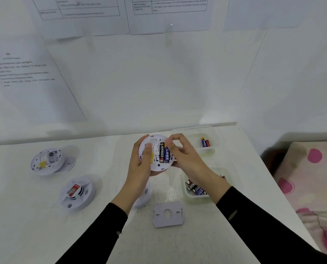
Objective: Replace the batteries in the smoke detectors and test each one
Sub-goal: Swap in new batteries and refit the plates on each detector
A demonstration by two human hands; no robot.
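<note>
Sleeved left hand (142,162), grip around smoke detector (156,141)

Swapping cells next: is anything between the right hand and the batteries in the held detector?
Nothing visible. The detector, held by the left hand, has its compartment uncovered; the right hand is at the top end of the blue battery.

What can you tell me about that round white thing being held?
A white plastic smoke detector, held up, back facing the camera. The left hand grips its left edge, thumb on the back. Its open compartment holds a black Eveready battery and a blue battery side by side; the right hand pinches the blue one's top.
</note>
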